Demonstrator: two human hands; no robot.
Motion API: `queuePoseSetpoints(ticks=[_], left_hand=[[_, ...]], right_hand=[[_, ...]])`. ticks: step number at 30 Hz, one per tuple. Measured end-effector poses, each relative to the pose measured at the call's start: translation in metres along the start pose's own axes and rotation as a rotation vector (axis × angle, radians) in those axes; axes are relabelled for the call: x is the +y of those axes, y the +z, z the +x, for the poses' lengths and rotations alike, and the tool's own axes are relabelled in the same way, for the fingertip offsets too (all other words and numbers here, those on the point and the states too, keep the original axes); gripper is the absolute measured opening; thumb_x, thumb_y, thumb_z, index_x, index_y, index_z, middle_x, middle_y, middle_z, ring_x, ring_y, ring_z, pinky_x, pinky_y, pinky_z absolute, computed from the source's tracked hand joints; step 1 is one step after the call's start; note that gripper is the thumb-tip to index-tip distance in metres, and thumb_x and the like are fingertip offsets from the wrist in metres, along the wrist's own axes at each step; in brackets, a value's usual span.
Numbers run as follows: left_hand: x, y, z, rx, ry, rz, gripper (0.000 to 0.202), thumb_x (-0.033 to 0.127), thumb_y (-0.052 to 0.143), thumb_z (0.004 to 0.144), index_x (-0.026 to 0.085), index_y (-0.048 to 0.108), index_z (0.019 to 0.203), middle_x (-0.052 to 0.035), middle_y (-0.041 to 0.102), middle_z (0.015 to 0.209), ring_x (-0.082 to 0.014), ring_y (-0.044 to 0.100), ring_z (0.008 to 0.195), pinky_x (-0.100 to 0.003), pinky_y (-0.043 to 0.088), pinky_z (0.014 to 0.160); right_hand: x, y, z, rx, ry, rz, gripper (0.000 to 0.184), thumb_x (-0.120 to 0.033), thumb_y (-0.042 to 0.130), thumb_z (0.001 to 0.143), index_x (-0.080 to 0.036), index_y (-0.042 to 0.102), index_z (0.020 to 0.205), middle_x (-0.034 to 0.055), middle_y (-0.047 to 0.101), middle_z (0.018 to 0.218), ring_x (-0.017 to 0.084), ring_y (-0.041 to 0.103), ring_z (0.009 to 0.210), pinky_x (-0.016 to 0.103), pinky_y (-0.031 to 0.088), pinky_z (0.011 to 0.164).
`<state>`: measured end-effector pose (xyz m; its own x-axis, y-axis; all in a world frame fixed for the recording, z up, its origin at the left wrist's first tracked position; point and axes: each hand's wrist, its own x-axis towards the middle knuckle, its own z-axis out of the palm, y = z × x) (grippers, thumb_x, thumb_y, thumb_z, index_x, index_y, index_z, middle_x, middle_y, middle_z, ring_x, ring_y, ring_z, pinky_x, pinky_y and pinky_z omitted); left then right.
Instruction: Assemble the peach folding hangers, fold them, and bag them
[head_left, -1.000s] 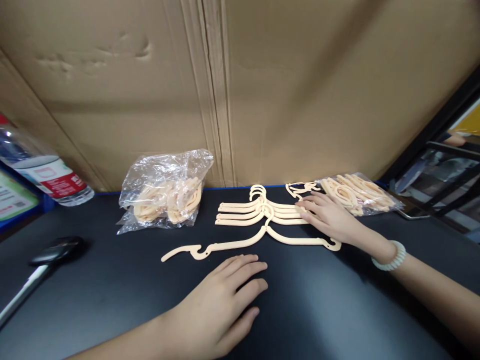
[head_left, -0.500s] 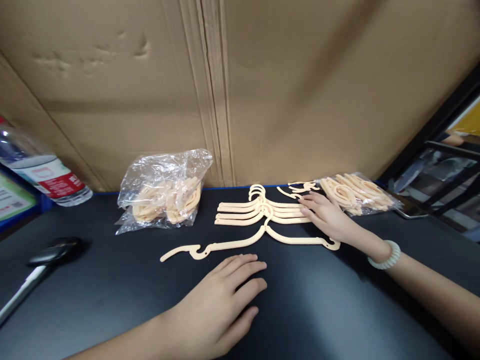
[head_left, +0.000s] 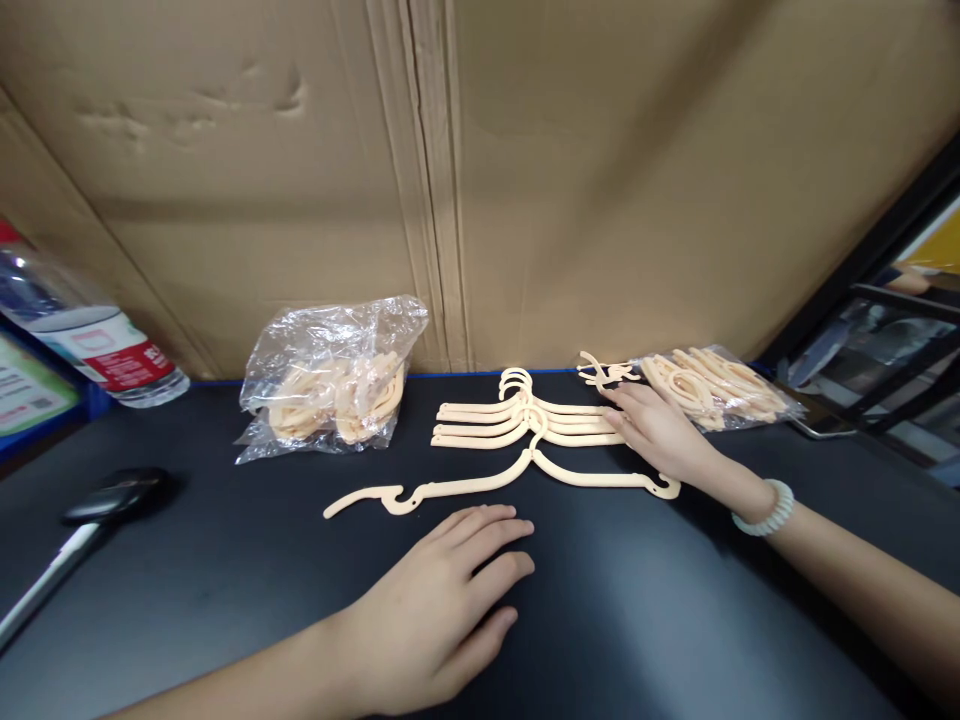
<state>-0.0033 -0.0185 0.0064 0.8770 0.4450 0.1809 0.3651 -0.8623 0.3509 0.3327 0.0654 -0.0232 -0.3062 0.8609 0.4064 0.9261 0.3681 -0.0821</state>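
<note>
My left hand (head_left: 442, 605) rests on the dark table, fingers apart, holding nothing. Just beyond it lies a cream plastic hanger (head_left: 469, 487) with a hook in the middle and a curved end piece on its left side; its right end has no such piece. My right hand (head_left: 656, 430) reaches over the right ends of several stacked hangers (head_left: 480, 430). Its fingertips pinch a small curved hanger end piece (head_left: 592, 364), which is tilted up. Behind that sits a small pile of similar end pieces (head_left: 621, 373). The fingers partly cover the pinched piece.
A clear bag of hanger parts (head_left: 334, 390) stands at the back left, another bag (head_left: 720, 385) at the back right. At far left are a water bottle (head_left: 112, 345) and a black-headed object with a light handle (head_left: 112, 495). A cardboard wall (head_left: 600, 200) rises behind the table.
The curved end piece at my right fingertips has gone from lying flat to tilted up, close to the pile. My left hand has stayed in place.
</note>
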Motion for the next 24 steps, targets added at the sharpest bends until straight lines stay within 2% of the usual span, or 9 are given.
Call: queuePoseSetpoints(ticks=[4, 6, 8, 11, 13, 16, 19, 21, 24], left_hand=[[0.0, -0.002, 0.0, 0.019, -0.038, -0.093, 0.034, 0.012, 0.054, 0.085, 0.019, 0.059, 0.118, -0.0129, 0.06, 0.132, -0.0308, 0.05, 0.129, -0.048, 0.044, 0.107], [0.0, -0.001, 0.001, 0.08, -0.092, -0.214, 0.03, 0.012, 0.053, 0.086, 0.019, 0.06, 0.114, -0.011, 0.064, 0.125, -0.0272, 0.056, 0.123, -0.044, 0.047, 0.104], [0.002, 0.002, 0.002, 0.166, -0.186, -0.38, 0.025, 0.015, 0.053, 0.089, 0.021, 0.061, 0.111, -0.0088, 0.067, 0.117, -0.0233, 0.062, 0.112, -0.039, 0.051, 0.099], [0.003, 0.008, 0.006, 0.288, -0.317, -0.714, 0.029, 0.027, 0.054, 0.093, 0.022, 0.055, 0.121, -0.0088, 0.067, 0.112, -0.0203, 0.066, 0.1, -0.037, 0.054, 0.091], [0.002, 0.01, 0.008, 0.365, -0.364, -0.918, 0.04, 0.037, 0.058, 0.092, 0.022, 0.048, 0.128, -0.0099, 0.064, 0.113, -0.0191, 0.067, 0.092, -0.036, 0.055, 0.085], [-0.001, 0.01, 0.011, 0.451, -0.465, -1.024, 0.037, 0.048, 0.06, 0.089, 0.018, 0.058, 0.111, -0.0046, 0.065, 0.089, -0.0159, 0.063, 0.075, -0.032, 0.053, 0.074], [-0.004, 0.009, 0.011, 0.491, -0.561, -1.009, 0.034, 0.048, 0.06, 0.089, 0.015, 0.063, 0.089, 0.0005, 0.059, 0.067, -0.0146, 0.058, 0.065, -0.029, 0.049, 0.068], [-0.005, 0.009, 0.011, 0.512, -0.568, -1.02, 0.033, 0.047, 0.06, 0.09, 0.015, 0.063, 0.087, 0.0003, 0.06, 0.067, -0.0145, 0.058, 0.065, -0.028, 0.048, 0.067], [-0.006, 0.01, 0.011, 0.508, -0.537, -1.081, 0.031, 0.046, 0.059, 0.091, 0.015, 0.06, 0.087, -0.0008, 0.062, 0.07, -0.0142, 0.059, 0.065, -0.028, 0.048, 0.065]], right_hand=[[-0.009, -0.01, 0.004, 0.183, -0.007, 0.152, 0.035, -0.033, 0.039, 0.098, -0.016, 0.063, 0.116, 0.0146, 0.068, 0.109, 0.03, 0.06, 0.106, 0.051, 0.047, 0.094], [-0.02, -0.017, 0.003, 0.261, -0.017, 0.247, 0.031, -0.032, 0.042, 0.098, -0.019, 0.065, 0.114, 0.0127, 0.069, 0.107, 0.029, 0.062, 0.103, 0.049, 0.049, 0.091], [-0.039, -0.025, -0.002, 0.28, -0.029, 0.369, 0.029, -0.033, 0.044, 0.098, -0.022, 0.065, 0.115, 0.0109, 0.069, 0.109, 0.027, 0.063, 0.105, 0.047, 0.05, 0.092], [-0.074, -0.037, -0.014, 0.165, -0.113, 0.566, 0.029, -0.03, 0.044, 0.098, -0.024, 0.063, 0.119, 0.0087, 0.067, 0.118, 0.024, 0.061, 0.112, 0.042, 0.05, 0.096], [-0.096, -0.046, -0.022, 0.018, -0.243, 0.642, 0.03, -0.026, 0.046, 0.098, -0.025, 0.059, 0.125, 0.0079, 0.065, 0.123, 0.022, 0.057, 0.118, 0.04, 0.047, 0.101], [-0.118, -0.056, -0.03, -0.22, -0.431, 0.715, 0.036, -0.021, 0.046, 0.098, -0.025, 0.053, 0.134, 0.0069, 0.062, 0.128, 0.019, 0.053, 0.123, 0.037, 0.043, 0.107], [-0.122, -0.056, -0.032, -0.3, -0.476, 0.718, 0.038, -0.021, 0.047, 0.098, -0.025, 0.051, 0.136, 0.0062, 0.06, 0.131, 0.018, 0.052, 0.124, 0.037, 0.04, 0.109], [-0.115, -0.051, -0.03, -0.202, -0.371, 0.694, 0.036, -0.022, 0.047, 0.098, -0.025, 0.052, 0.134, 0.0062, 0.062, 0.129, 0.018, 0.056, 0.12, 0.036, 0.046, 0.104], [-0.093, -0.037, -0.025, 0.041, -0.172, 0.557, 0.028, -0.022, 0.049, 0.097, -0.023, 0.057, 0.124, 0.0065, 0.067, 0.119, 0.02, 0.062, 0.108, 0.036, 0.052, 0.093]])
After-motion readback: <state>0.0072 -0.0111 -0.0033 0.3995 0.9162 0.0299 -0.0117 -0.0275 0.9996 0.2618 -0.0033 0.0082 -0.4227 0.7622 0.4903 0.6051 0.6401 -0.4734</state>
